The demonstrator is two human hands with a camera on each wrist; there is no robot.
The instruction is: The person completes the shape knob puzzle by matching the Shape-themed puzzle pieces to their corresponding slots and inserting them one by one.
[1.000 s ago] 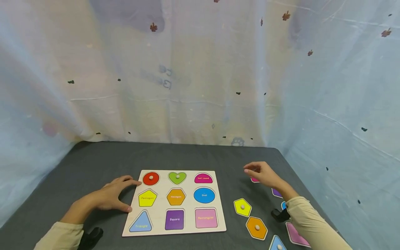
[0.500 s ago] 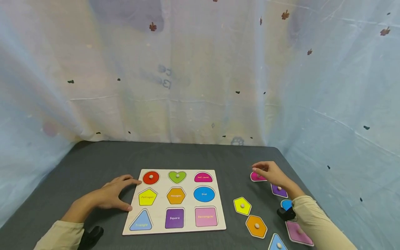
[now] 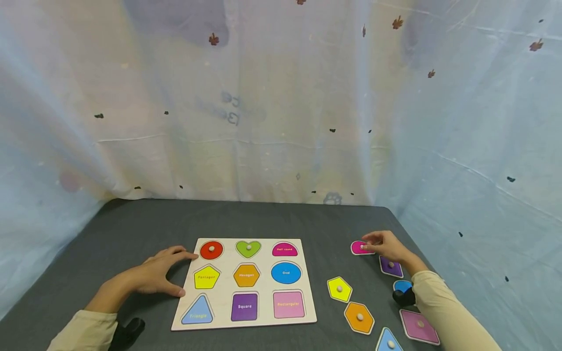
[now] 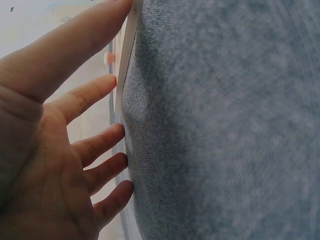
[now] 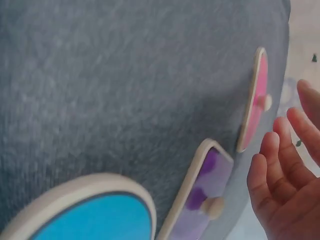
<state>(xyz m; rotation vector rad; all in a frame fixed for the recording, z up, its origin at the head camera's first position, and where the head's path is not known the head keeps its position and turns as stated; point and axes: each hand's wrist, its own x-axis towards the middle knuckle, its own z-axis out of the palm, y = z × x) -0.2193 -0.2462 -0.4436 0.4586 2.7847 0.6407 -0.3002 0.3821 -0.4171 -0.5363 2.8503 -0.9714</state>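
Note:
A wooden shape board (image 3: 265,285) lies on the dark grey table (image 3: 131,229); its red circle (image 3: 211,249) and green heart (image 3: 248,248) are in place. My left hand (image 3: 153,275) rests flat with fingers spread, fingertips against the board's left edge (image 4: 126,55). My right hand (image 3: 388,246) hovers at the magenta half-round piece (image 3: 360,247), its loosely curled fingers (image 5: 282,160) close to the piece's knob (image 5: 266,102) without gripping it. The purple square piece (image 3: 391,267) lies just below that hand, and shows again in the right wrist view (image 5: 207,185).
Loose pieces lie right of the board: blue oval (image 3: 400,284), yellow pentagon (image 3: 339,289), orange hexagon (image 3: 359,318), blue triangle (image 3: 388,343), pink rectangle (image 3: 419,325). A pale curtain (image 3: 272,122) hangs behind and beside the table. The table's right edge is close to the pieces.
My right hand has moved right and down, from above the table to the magenta half-round piece. The left hand has stayed at the board's edge.

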